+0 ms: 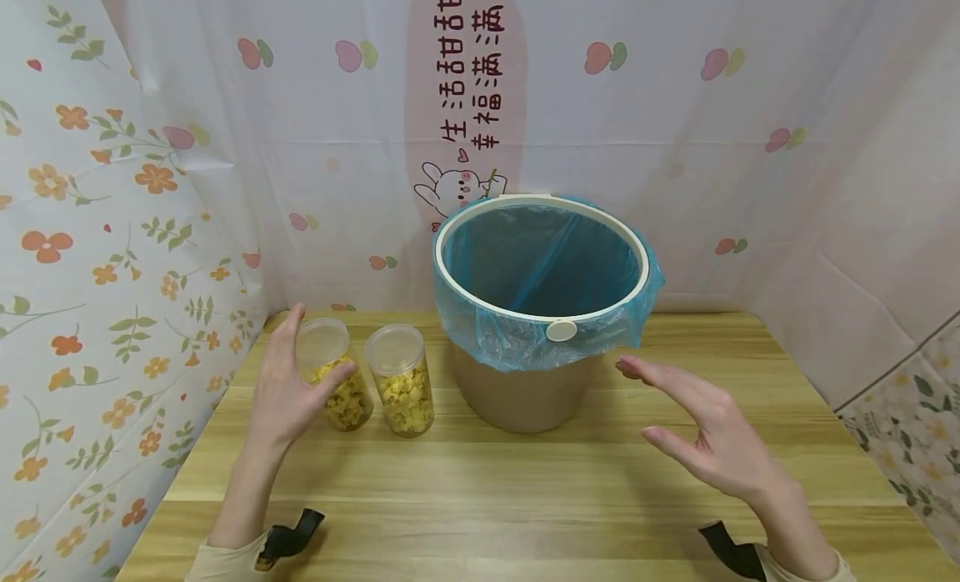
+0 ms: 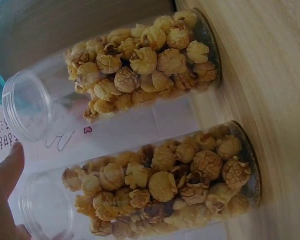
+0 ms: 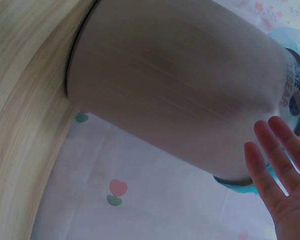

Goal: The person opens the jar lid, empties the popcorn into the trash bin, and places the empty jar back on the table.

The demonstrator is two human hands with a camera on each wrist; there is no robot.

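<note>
Two clear lidded jars of yellow popcorn stand upright on the left of the table. Beside the left popcorn jar [image 1: 348, 403] is my left hand [image 1: 282, 390], its thumb spread from straight fingers around the lid's level. The other popcorn jar [image 1: 405, 397] stands just right of it; both fill the left wrist view. A brown trash can [image 1: 525, 398] stands at the centre, lined with a blue bag [image 1: 491, 340] folded over its rim under a white ring [image 1: 637, 248]. To the can's right, my right hand [image 1: 712, 432] hovers with fingers extended, holding nothing.
The wooden table [image 1: 465, 499] runs back to a printed white curtain [image 1: 337, 173] with a rabbit drawing. Flowered cloth [image 1: 112, 273] hangs along the left side, and a pale wall covering [image 1: 847, 273] bounds the right.
</note>
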